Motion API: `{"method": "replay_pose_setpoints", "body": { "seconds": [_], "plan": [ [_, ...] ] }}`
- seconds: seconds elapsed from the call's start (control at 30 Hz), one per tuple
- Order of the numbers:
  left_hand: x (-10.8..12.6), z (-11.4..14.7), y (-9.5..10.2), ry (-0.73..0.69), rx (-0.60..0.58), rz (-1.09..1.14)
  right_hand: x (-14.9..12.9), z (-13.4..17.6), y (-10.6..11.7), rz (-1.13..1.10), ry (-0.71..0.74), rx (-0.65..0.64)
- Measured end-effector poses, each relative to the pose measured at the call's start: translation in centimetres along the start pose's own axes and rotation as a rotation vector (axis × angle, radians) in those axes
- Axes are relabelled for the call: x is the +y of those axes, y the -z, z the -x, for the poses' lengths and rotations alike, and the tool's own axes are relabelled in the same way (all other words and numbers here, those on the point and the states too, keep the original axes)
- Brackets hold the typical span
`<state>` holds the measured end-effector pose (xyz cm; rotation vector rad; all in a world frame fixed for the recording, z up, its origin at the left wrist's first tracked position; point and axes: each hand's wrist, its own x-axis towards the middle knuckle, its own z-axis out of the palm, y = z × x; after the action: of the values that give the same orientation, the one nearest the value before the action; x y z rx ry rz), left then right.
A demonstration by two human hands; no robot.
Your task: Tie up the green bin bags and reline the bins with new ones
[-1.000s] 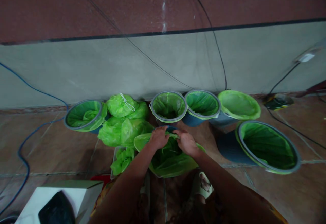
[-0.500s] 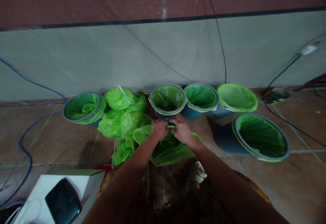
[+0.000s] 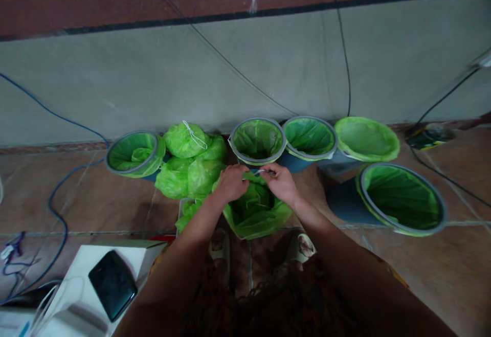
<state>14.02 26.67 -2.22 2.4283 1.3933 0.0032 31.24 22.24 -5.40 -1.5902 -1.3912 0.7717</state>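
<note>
Between my feet stands an open green plastic bag [image 3: 258,226], its mouth facing up. My left hand [image 3: 232,182] has its fingers closed on the far rim of this bag. At the same edge, my right hand [image 3: 281,182] pinches a short white drawstring [image 3: 260,171] with thumb and fingers. To the left, tied green bags [image 3: 184,140] lie heaped; a white string is knotted on the top one. Just beyond my hands is a bin [image 3: 257,141] with a grey ring rim and a green liner. Whatever holds the bag up from below is hidden.
More lined bins stand along the wall: one at left [image 3: 134,154], a blue one [image 3: 310,137], one with a wide green rim [image 3: 367,140]. A blue bin [image 3: 402,199] tilts at right. A phone [image 3: 112,285] lies on a white box [image 3: 82,257]. A blue cable [image 3: 63,219] crosses the floor.
My hands have moved slightly apart and up at the bag's rim. The bag's mouth is drawn narrower, and the white drawstring now shows at my right fingertips. The view has shifted a little.
</note>
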Motion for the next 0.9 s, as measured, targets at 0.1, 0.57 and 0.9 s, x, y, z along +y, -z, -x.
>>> {"method": "replay_pose_setpoints", "body": {
  "seconds": [0.1, 0.57, 0.9],
  "plan": [
    [-1.3, 0.8, 1.4, 0.062, -0.06, -0.03, -2.4, 1.0, 1.2, -0.202, -0.003, -0.022],
    [-1.1, 1.2, 2.0, 0.109, -0.127, -0.015, -2.5, 12.4, -4.6, 0.802, 0.251, -0.838],
    [-0.8, 1.3, 1.4, 0.065, -0.181, 0.007, -1.3, 11.7, -5.7, 0.898, 0.185, -0.762]
  ]
}}
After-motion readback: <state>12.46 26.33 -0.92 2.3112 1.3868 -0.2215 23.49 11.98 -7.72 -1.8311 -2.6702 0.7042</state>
